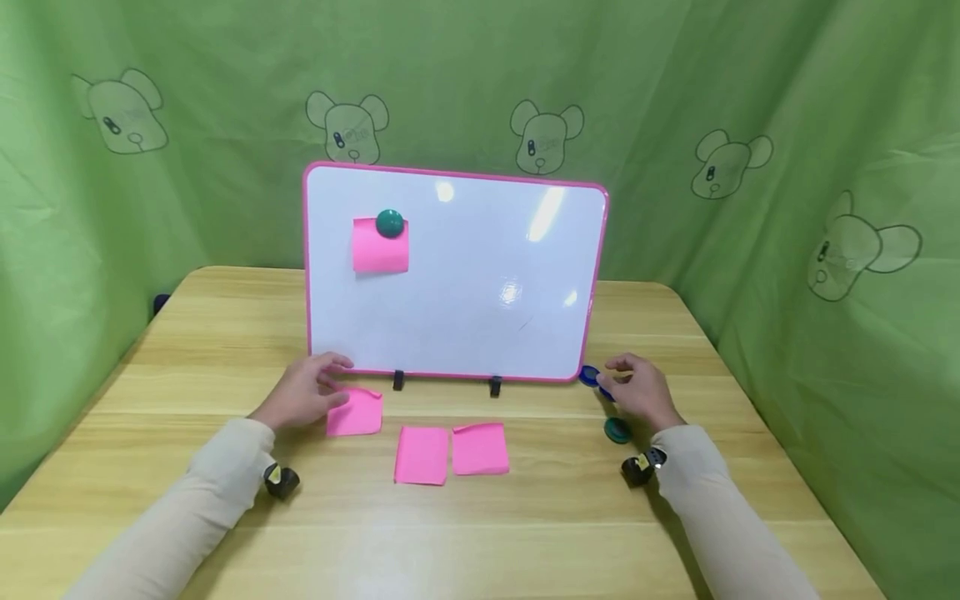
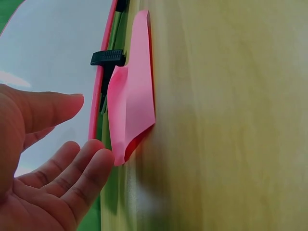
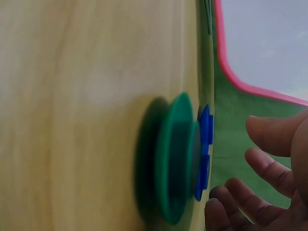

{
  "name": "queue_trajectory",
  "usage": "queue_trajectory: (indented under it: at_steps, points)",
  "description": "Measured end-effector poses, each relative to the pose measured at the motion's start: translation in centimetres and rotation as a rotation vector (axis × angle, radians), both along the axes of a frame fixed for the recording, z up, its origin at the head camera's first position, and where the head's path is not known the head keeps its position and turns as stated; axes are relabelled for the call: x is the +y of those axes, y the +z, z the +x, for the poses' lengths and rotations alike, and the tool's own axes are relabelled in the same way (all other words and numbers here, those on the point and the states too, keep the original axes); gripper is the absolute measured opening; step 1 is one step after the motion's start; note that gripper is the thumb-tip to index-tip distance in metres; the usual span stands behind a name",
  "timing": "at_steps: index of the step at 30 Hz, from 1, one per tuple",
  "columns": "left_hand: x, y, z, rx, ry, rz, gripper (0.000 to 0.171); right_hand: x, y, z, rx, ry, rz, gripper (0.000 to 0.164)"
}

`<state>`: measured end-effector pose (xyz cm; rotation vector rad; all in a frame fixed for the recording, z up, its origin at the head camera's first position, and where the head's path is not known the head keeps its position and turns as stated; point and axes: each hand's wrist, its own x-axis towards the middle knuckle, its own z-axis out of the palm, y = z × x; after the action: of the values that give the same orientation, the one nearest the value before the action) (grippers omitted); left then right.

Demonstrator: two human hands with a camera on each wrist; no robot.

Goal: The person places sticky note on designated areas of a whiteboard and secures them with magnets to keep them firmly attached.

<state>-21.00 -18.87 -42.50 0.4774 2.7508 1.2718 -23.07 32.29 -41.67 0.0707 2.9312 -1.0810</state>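
My left hand (image 1: 302,393) hovers by the whiteboard's lower left corner, thumb and fingers spread apart with nothing between them. Right at its fingertips lies a pink sticky note (image 1: 358,414), its edge curling up in the left wrist view. On the other side, my right hand (image 1: 639,390) is over two blue magnets (image 1: 588,376), partly covering one of them. Its fingers are loosely bent and hold nothing in the right wrist view. Nearer to me sits a green magnet (image 3: 166,168). The pink-framed whiteboard (image 1: 457,308) stands upright between the hands.
A green round magnet (image 1: 389,223) pins a pink note (image 1: 380,254) to the board's upper left. Two more pink notes (image 1: 421,456) lie on the wooden table (image 1: 465,542) in front. Black clip feet (image 1: 495,386) jut out under the board. A green curtain (image 1: 450,67) surrounds the table.
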Motion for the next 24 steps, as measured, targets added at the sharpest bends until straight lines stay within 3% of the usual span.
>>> queue_trajectory:
  at_steps: [8,16,24]
  points:
    - [0.50,-0.32,-0.34,-0.001,-0.020,-0.003,0.046,1.09,-0.37,-0.11,0.033,-0.005,0.033,0.036]
    - [0.53,-0.14,0.07,-0.059,-0.025,-0.020,0.049,1.01,-0.69,-0.61,-0.058,0.017,0.074,0.040]
    - [0.12,-0.38,0.06,-0.059,-0.005,-0.088,0.047,0.79,-0.62,-0.57,-0.091,0.023,0.071,0.041]
